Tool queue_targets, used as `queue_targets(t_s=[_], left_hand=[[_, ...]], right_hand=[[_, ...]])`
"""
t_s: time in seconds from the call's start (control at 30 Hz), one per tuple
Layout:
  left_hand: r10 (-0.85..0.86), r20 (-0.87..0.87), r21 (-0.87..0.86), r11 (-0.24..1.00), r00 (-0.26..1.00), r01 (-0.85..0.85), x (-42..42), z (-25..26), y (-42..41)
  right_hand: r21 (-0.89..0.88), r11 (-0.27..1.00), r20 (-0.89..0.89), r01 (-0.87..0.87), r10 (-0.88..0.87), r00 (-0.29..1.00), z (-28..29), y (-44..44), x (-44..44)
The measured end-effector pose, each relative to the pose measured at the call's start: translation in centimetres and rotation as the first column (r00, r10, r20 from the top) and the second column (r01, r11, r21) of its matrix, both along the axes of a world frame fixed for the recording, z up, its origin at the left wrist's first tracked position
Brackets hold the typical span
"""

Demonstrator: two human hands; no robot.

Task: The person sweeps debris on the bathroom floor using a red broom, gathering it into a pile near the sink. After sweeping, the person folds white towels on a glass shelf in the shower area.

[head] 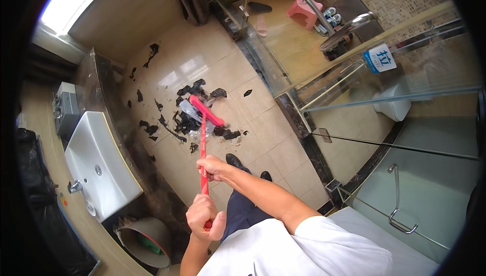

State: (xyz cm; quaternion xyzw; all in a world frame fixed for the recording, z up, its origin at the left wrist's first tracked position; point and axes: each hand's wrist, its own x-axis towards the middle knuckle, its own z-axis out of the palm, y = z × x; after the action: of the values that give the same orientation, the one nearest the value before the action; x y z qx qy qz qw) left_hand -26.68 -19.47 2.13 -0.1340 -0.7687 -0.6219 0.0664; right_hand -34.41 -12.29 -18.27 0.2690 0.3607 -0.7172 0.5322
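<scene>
Both of my hands grip a broom by its red patterned handle [203, 139]. My left hand [205, 217] is closed around the top end, close to my body. Farther down the shaft, my right hand [212, 168] wraps the handle. The pink broom head [207, 110] rests over a pile of torn black plastic scraps [188, 123] and clear plastic film [190, 109] on the tiled floor [258, 124]. The underside of the head is hidden. More black scraps [152, 54] lie scattered toward the wall and the vanity side.
A white washbasin [108, 150] sits on the left counter, with a waste bin [146, 242] below. On the right stand glass partitions [395, 101] with dark marble sills [292, 112]. Behind them are a pink stool [305, 12] and a white toilet [394, 105]. My shoes [236, 161] are near the pile.
</scene>
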Motion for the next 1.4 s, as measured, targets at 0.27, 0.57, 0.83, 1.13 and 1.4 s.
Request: queue_targets(t_s=[0.27,0.57,0.83,1.13,1.4], left_hand=[[-0.143,0.080,0.290,0.950,0.987,0.114,0.0,4.8,-5.1],[-0.166,0.342,0.394,0.919,0.925,0.019,-2.7,-2.8,-5.5],[-0.253,0.066,-0.043,0.966,0.965,0.256,-4.8,2.3,-6.4],[-0.339,0.088,0.199,0.927,0.937,0.317,-4.3,5.4,-3.0],[-0.590,0.372,0.496,0.779,0.716,0.384,-14.4,-8.7,2.5]], right_hand=[[0.023,0.999,0.140,0.041,-0.043,0.989,8.6,0.8,2.1],[0.129,0.952,0.396,0.278,-0.306,0.866,-3.2,2.6,6.0],[-0.139,0.963,0.117,0.230,-0.214,0.970,2.1,-5.4,-2.8],[0.084,0.985,0.025,0.154,-0.156,0.987,9.5,4.1,-3.0],[0.288,0.847,0.443,0.447,-0.532,0.721,-3.1,15.2,0.0]])
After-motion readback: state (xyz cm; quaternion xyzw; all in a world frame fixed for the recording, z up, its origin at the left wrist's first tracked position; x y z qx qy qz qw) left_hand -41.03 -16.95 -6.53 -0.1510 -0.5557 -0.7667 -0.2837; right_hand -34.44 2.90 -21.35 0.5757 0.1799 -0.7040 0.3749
